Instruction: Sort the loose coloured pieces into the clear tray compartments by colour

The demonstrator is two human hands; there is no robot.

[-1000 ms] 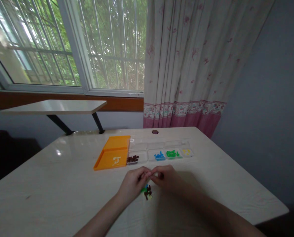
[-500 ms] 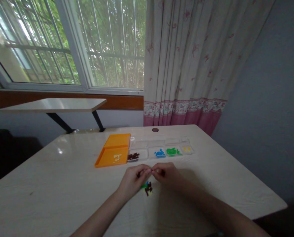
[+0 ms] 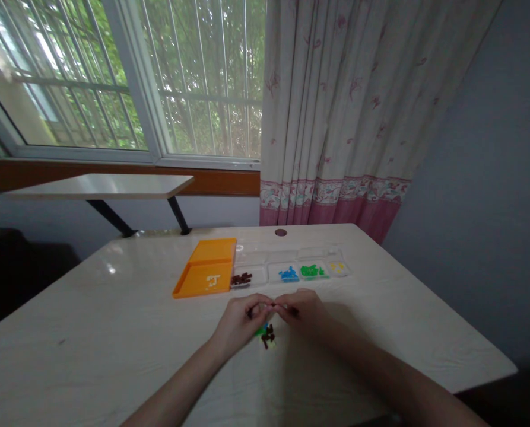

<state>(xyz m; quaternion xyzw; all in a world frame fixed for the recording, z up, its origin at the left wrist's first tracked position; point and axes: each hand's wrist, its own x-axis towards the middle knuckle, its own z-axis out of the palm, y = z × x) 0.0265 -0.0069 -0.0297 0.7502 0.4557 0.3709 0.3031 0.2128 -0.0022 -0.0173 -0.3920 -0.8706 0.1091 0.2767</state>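
My left hand [image 3: 239,319] and my right hand [image 3: 301,311] meet fingertip to fingertip over the table [image 3: 113,338], both pinched on a small dark piece that I cannot make out clearly. Just below them lies a little heap of mixed small pieces [image 3: 266,337], brown, green, blue and yellow. Beyond the hands stands a clear divided tray [image 3: 286,261] with brown pieces [image 3: 241,278], blue pieces [image 3: 288,274], green pieces [image 3: 311,271] and yellow pieces [image 3: 336,267] in separate compartments. An orange tray [image 3: 206,274] with a few white pieces lies to its left.
A round cable hole [image 3: 281,232] sits near the table's far edge. Behind stand a second narrow table [image 3: 100,185] under a barred window, a floral curtain [image 3: 336,118] and a grey wall. The table's right edge runs close to my right forearm.
The view has shifted slightly, so everything sits a little higher in frame. My hands stay pinched together in the same spot above the heap.
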